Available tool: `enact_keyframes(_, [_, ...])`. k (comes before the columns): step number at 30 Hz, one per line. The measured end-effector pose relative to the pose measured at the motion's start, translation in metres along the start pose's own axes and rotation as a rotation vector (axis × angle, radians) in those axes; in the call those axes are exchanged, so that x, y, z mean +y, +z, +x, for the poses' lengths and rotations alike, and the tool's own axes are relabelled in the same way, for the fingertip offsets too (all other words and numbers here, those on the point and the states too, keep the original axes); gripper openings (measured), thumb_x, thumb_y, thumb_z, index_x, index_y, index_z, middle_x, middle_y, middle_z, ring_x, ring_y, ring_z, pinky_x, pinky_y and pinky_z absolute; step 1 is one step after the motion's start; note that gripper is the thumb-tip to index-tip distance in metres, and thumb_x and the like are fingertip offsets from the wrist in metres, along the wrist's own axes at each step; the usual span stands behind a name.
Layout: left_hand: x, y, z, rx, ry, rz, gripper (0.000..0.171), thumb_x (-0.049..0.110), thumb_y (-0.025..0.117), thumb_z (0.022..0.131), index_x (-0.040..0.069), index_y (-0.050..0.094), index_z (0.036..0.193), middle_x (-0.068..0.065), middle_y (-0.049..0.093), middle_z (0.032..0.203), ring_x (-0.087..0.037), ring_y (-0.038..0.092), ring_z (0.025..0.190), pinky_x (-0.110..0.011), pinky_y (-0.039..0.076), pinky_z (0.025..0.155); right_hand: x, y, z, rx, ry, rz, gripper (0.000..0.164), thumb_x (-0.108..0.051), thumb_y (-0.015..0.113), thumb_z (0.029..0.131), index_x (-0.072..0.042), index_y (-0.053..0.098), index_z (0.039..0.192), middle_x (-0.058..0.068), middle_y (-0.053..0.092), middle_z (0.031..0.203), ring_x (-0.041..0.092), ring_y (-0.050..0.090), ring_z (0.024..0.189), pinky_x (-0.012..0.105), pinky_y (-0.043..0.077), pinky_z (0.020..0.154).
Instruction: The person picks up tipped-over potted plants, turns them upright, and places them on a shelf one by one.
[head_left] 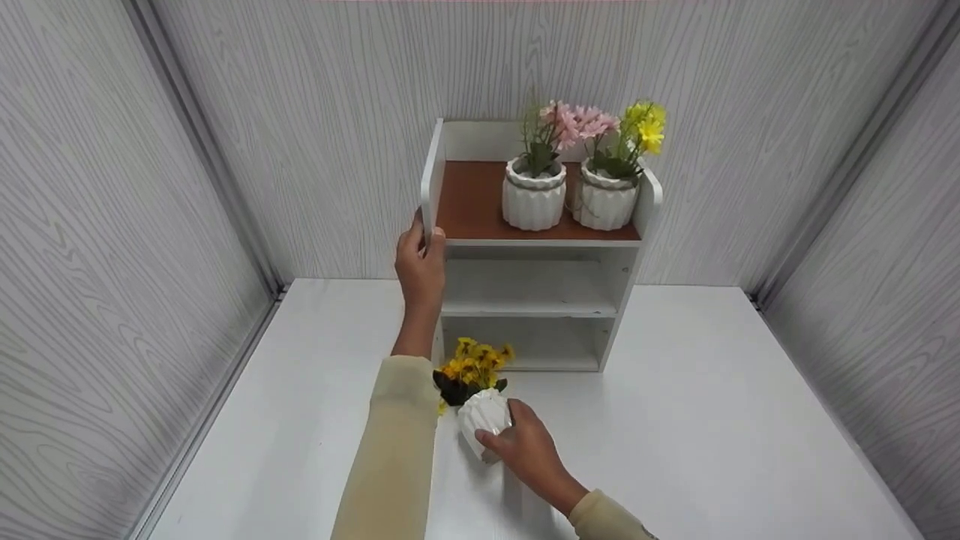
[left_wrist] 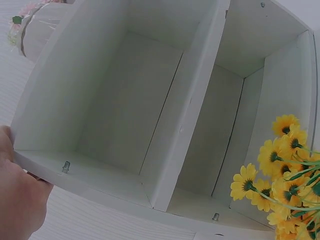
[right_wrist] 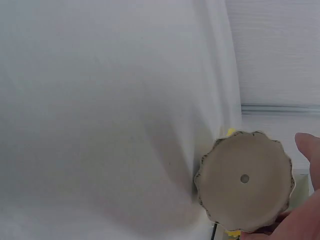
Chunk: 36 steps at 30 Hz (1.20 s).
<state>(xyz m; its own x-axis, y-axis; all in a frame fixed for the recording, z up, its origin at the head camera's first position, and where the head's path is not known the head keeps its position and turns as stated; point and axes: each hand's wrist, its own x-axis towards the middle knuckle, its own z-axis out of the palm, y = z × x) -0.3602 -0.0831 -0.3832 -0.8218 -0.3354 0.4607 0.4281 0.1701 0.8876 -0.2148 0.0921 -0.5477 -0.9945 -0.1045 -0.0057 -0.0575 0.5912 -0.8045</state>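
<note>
My left hand [head_left: 421, 266] grips the left side panel of a small white shelf unit [head_left: 531, 309] with a brown top, thumb in front and fingers round the outer face. Low in front of the unit, my right hand [head_left: 531, 450] holds a white ribbed flowerpot [head_left: 486, 421] by its side. The pot tilts, its yellow-orange flowers [head_left: 472, 364] leaning toward the lower shelf. From the right wrist view, the pot's round base [right_wrist: 244, 181] with a small centre hole faces the camera. Yellow flowers [left_wrist: 287, 175] cross the right edge of the left wrist view.
On the brown top [head_left: 472, 199] stand two more white pots, one with pink flowers [head_left: 534, 196] and one with yellow flowers [head_left: 606, 199]. The unit stands on a white table [head_left: 705, 420] by a wood-grain back wall [head_left: 337, 135]. Side walls flank the table.
</note>
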Motion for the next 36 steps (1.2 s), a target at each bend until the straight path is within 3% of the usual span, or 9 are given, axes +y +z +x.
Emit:
enact_keyframes(12, [-0.003,0.001,0.000,0.004,-0.008,-0.007,0.053,0.031,0.054,0.105,0.019,0.041,0.156,-0.010,0.055,0.132,-0.022,0.054,0.129,-0.038,0.048,0.107,0.004,0.000,0.001,-0.009,0.033,-0.048,0.091,-0.048,0.079,0.084,0.010,0.044,0.145,0.026,0.051,0.146,0.041,0.049,0.136,0.056,0.041,0.111])
enact_keyframes(17, [-0.002,0.003,-0.002,0.004,-0.003,-0.001,0.054,0.030,0.054,0.105,0.018,0.040,0.156,-0.010,0.055,0.131,-0.022,0.054,0.129,-0.038,0.047,0.109,0.006,-0.007,0.002,-0.006,0.024,-0.023,0.087,-0.044,0.079,0.085,0.012,0.046,0.144,0.027,0.054,0.143,0.042,0.051,0.133,0.056,0.043,0.108])
enact_keyframes(23, [-0.003,0.003,-0.001,0.013,0.003,0.016,0.053,0.030,0.053,0.105,0.018,0.041,0.155,-0.010,0.055,0.130,-0.022,0.055,0.128,-0.037,0.048,0.108,0.015,-0.015,0.008,0.045,-0.058,-0.019,0.074,-0.040,0.078,0.086,0.008,0.054,0.137,0.021,0.066,0.127,0.036,0.062,0.118,0.053,0.050,0.096])
enact_keyframes(27, [-0.003,0.002,-0.001,0.013,0.000,0.018,0.054,0.031,0.054,0.105,0.018,0.042,0.155,-0.010,0.056,0.130,-0.022,0.056,0.127,-0.038,0.049,0.107,0.019,-0.020,0.010,0.065,-0.052,-0.005,0.069,-0.039,0.078,0.085,0.005,0.057,0.134,0.019,0.068,0.124,0.033,0.063,0.114,0.051,0.051,0.093])
enact_keyframes(36, [-0.004,0.000,0.000,0.011,0.001,-0.010,0.053,0.032,0.054,0.105,0.019,0.043,0.155,-0.009,0.057,0.129,-0.022,0.056,0.125,-0.039,0.049,0.106,0.030,-0.022,0.006,0.076,-0.041,0.064,0.082,-0.042,0.077,0.088,0.009,0.047,0.144,0.026,0.056,0.141,0.041,0.052,0.132,0.056,0.043,0.109])
